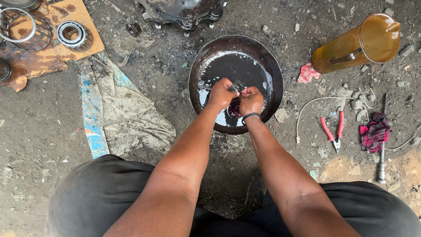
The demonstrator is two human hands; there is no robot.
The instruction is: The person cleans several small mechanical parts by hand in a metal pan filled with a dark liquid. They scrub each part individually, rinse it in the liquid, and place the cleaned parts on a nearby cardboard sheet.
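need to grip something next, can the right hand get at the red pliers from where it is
Probably yes. The right hand is over the pan, both hands closed on a small dark part. The pliers lie on bare ground to its right, nothing between, but it would have to let go first.

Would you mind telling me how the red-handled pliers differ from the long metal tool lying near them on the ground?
The pliers are short, with red grips and splayed handles; the long metal tool is a slim bare grey rod. The pliers lie clear on the dirt, while a red checked rag drapes over the long metal tool. Both lie on the ground, right of the pan.
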